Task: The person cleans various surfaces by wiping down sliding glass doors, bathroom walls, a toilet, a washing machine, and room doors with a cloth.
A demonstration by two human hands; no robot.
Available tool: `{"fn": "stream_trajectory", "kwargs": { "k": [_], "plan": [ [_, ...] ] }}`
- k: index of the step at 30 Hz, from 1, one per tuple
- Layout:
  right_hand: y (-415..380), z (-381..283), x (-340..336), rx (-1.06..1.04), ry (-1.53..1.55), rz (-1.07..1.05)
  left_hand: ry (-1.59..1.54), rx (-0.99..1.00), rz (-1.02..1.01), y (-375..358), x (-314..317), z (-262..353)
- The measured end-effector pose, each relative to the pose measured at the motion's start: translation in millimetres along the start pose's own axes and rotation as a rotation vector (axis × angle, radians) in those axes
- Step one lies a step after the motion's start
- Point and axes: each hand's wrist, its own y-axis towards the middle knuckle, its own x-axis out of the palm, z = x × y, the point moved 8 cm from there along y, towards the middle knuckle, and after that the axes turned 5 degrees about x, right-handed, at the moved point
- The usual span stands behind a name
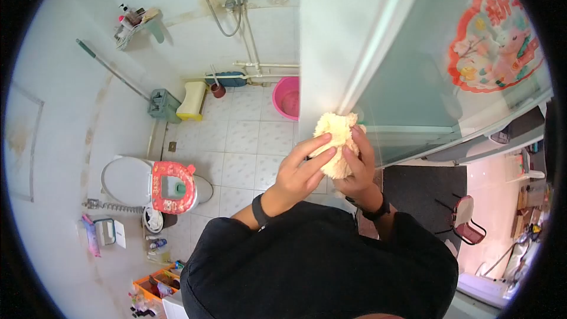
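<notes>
A crumpled, fluffy pale yellow cloth is bunched up between my two hands in front of my chest. My left hand presses its fingers onto the cloth from the left. From the right, my right hand grips the same cloth, fingers bent over its edge. Dark bands circle both wrists. Just behind the cloth are the white wall end and the frame of a frosted glass door. The underside of the cloth is hidden.
A toilet with a red seat cover is at the left. A pink basin, a yellow stool-like object and a green bucket stand by the far wall. At the right is a red chair beyond a dark mat.
</notes>
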Motion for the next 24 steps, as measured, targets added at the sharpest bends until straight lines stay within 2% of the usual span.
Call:
{"fn": "stream_trajectory", "kwargs": {
  "k": [3,7,10,16,18,24],
  "plan": [
    [26.5,-34.2,26.4,-0.115,-0.017,0.127,0.022,0.066,0.190,11.6,-45.9,12.7],
    [29.2,-48.5,53.8,-0.119,-0.185,0.149,-0.154,-0.069,0.263,-2.7,-56.4,-14.5],
    [-10.7,-40.5,68.7,-0.065,-0.285,0.161,-0.167,-0.144,0.152,-38.6,-37.8,-37.8],
    [-96.2,-3.4,108.3,0.194,-0.288,-0.181,-0.257,-0.497,-0.089,-122.5,-14.2,-83.6],
    [-102.6,-1.6,110.0,0.260,-0.260,-0.241,-0.304,-0.492,-0.085,-123.5,-17.0,-82.8],
    [-26.9,-23.9,96.8,0.068,-0.357,0.004,-0.278,-0.295,0.030,-56.5,-38.7,-73.2]
  ]
}}
